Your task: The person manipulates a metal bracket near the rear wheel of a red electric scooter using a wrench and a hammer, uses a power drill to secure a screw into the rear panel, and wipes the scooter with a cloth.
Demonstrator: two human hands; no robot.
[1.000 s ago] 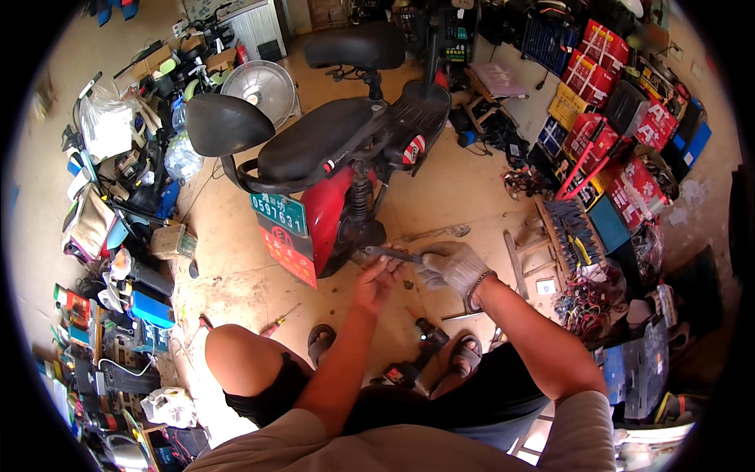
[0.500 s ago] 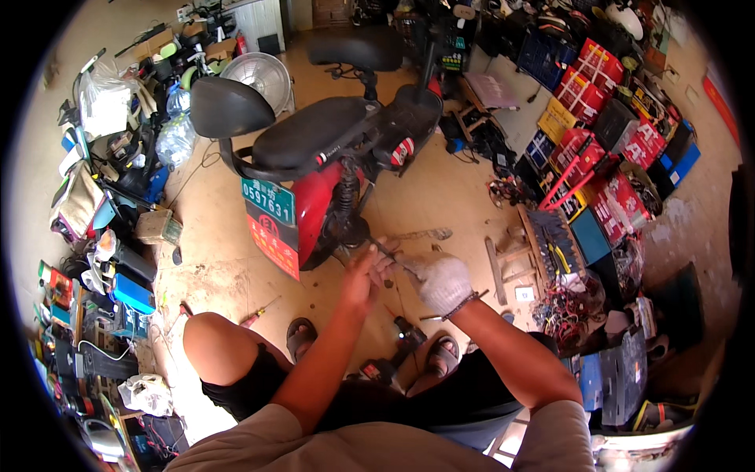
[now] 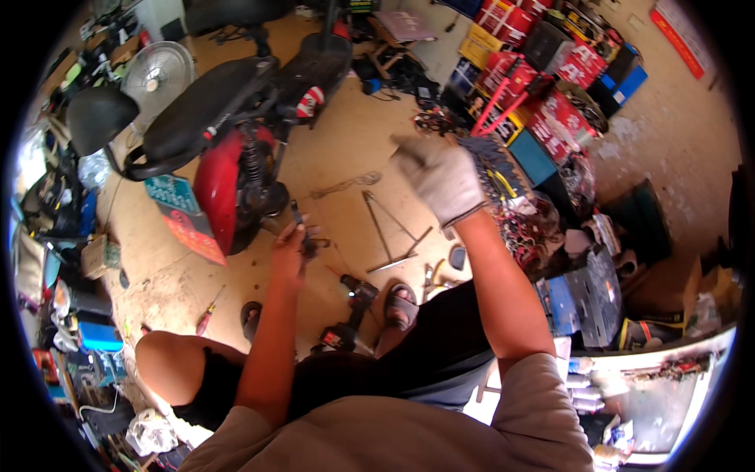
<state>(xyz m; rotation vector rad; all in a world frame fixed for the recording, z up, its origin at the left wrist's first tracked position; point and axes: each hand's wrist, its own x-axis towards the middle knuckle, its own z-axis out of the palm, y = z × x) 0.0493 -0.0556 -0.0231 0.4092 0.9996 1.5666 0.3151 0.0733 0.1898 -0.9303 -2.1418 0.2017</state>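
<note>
My left hand (image 3: 292, 250) is bare and closed on a small dark piece (image 3: 295, 211), which sticks up past the fingers; its kind is not clear. It is just behind and right of the rear of a red electric scooter (image 3: 212, 185) with a black seat (image 3: 208, 106). My right hand (image 3: 444, 185), in a pale work glove with darkened fingertips, hangs at the left edge of a tool rack (image 3: 491, 161). Yellow-handled pliers (image 3: 502, 182) lie on that rack. Motion smears the right fingers, so whether they hold anything cannot be made out.
Between my feet lies a cordless drill (image 3: 358, 299). Long metal rods (image 3: 393, 259) rest on the floor ahead. A screwdriver (image 3: 206, 318) lies left of my foot. Red boxes (image 3: 507, 75) are stacked at the right; a fan (image 3: 157, 75) stands beyond the scooter.
My right hand has left my left hand and moved up to the tool rack. The view has swung right, so the scooter sits farther left. My left hand keeps a dark piece.
</note>
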